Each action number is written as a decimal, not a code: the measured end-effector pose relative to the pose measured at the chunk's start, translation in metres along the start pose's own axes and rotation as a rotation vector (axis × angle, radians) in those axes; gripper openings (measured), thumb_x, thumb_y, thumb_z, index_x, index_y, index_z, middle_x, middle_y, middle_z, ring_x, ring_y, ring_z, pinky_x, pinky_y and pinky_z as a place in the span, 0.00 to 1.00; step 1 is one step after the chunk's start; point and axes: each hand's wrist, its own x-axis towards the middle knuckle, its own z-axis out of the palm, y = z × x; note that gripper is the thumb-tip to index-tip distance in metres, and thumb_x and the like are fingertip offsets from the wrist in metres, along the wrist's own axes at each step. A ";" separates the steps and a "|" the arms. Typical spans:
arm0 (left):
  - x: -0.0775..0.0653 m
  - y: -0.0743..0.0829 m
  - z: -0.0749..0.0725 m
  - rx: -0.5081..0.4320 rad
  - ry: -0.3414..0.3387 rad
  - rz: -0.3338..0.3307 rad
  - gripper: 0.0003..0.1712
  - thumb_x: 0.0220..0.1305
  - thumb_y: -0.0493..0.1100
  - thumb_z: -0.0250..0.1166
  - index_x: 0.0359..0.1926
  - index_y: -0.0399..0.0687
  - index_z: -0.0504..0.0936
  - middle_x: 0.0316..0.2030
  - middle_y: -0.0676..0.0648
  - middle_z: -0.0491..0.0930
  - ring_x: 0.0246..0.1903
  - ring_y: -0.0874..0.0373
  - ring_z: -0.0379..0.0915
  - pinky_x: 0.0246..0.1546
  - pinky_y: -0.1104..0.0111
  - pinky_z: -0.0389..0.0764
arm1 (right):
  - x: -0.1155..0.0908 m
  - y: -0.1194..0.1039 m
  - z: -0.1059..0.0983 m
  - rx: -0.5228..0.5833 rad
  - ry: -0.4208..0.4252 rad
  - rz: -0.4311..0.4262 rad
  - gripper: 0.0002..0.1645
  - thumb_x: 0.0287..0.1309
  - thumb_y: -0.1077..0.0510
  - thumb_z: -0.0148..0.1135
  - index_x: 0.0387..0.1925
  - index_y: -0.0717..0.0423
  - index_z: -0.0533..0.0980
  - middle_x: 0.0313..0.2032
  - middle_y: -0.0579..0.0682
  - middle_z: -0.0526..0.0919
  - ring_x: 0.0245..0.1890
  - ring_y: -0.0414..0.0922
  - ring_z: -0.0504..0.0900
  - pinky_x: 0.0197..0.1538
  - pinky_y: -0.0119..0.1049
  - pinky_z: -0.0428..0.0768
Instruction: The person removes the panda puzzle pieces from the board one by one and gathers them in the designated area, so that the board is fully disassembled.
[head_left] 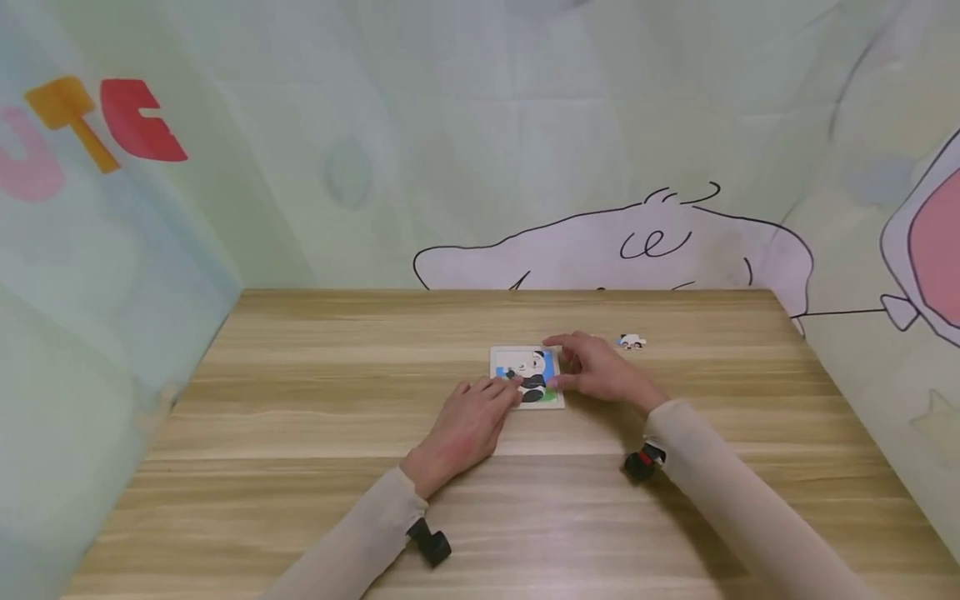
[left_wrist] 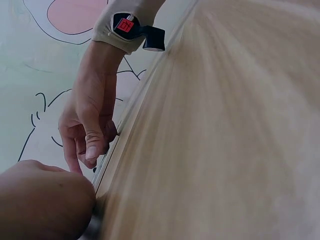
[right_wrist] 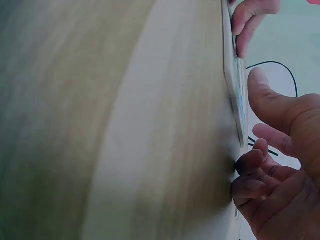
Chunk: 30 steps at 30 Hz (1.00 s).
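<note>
A small square panda jigsaw puzzle in a white-rimmed tray (head_left: 504, 353) lies flat on the table. My left hand (head_left: 467, 421) rests at its lower left, fingertips on the panda picture. At the right side is my right hand (head_left: 600, 367), index finger reaching to the upper right corner and thumb over the right edge. The right wrist view shows that thumb (right_wrist: 267, 100) held straight above the tray's edge (right_wrist: 232, 85), apart from the curled lower fingers (right_wrist: 250, 190). Nothing is visibly pinched. The left fingertips are hidden in the left wrist view.
A loose puzzle piece with a panda face (head_left: 632, 341) lies behind the right hand. Another pale piece (head_left: 593, 337) is mostly hidden by that hand. The wood-grain table (head_left: 337, 375) meets printed cloth walls (head_left: 300, 167) at the back and sides.
</note>
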 end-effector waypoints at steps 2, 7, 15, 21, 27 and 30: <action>-0.001 0.000 0.000 0.000 -0.002 -0.004 0.14 0.86 0.45 0.51 0.60 0.54 0.81 0.74 0.54 0.77 0.65 0.51 0.78 0.54 0.53 0.79 | 0.001 0.000 0.003 -0.013 0.000 -0.001 0.42 0.62 0.50 0.79 0.73 0.58 0.74 0.45 0.55 0.82 0.41 0.46 0.78 0.48 0.41 0.77; -0.003 -0.001 0.001 0.008 0.000 -0.007 0.14 0.86 0.45 0.52 0.61 0.55 0.81 0.75 0.54 0.77 0.66 0.51 0.78 0.54 0.53 0.79 | 0.002 -0.002 0.006 -0.061 -0.007 -0.007 0.41 0.62 0.48 0.79 0.72 0.58 0.75 0.49 0.58 0.84 0.43 0.48 0.78 0.50 0.44 0.78; -0.004 0.000 0.002 0.001 0.012 0.009 0.15 0.86 0.46 0.50 0.60 0.54 0.81 0.74 0.54 0.77 0.64 0.52 0.78 0.52 0.54 0.79 | 0.002 -0.007 0.006 -0.119 -0.001 -0.011 0.37 0.61 0.49 0.79 0.67 0.58 0.79 0.47 0.58 0.84 0.44 0.49 0.78 0.53 0.50 0.77; -0.002 0.001 0.001 0.004 0.034 0.015 0.14 0.86 0.45 0.51 0.58 0.54 0.81 0.74 0.54 0.78 0.64 0.52 0.78 0.50 0.55 0.78 | 0.005 -0.012 0.004 -0.156 0.007 -0.022 0.35 0.59 0.50 0.81 0.63 0.61 0.81 0.47 0.58 0.84 0.44 0.50 0.79 0.54 0.51 0.78; -0.002 0.000 0.001 0.010 0.032 0.016 0.14 0.86 0.45 0.51 0.59 0.54 0.82 0.74 0.54 0.78 0.64 0.52 0.79 0.50 0.55 0.78 | 0.011 -0.018 0.001 -0.210 0.002 -0.043 0.34 0.56 0.51 0.83 0.59 0.64 0.83 0.45 0.58 0.84 0.43 0.50 0.79 0.53 0.50 0.80; -0.002 0.000 0.001 0.013 0.032 0.016 0.15 0.86 0.45 0.51 0.60 0.54 0.82 0.74 0.53 0.78 0.64 0.52 0.79 0.51 0.55 0.79 | 0.015 -0.022 -0.002 -0.227 -0.019 -0.030 0.32 0.56 0.53 0.83 0.58 0.65 0.84 0.46 0.58 0.84 0.44 0.50 0.80 0.54 0.50 0.81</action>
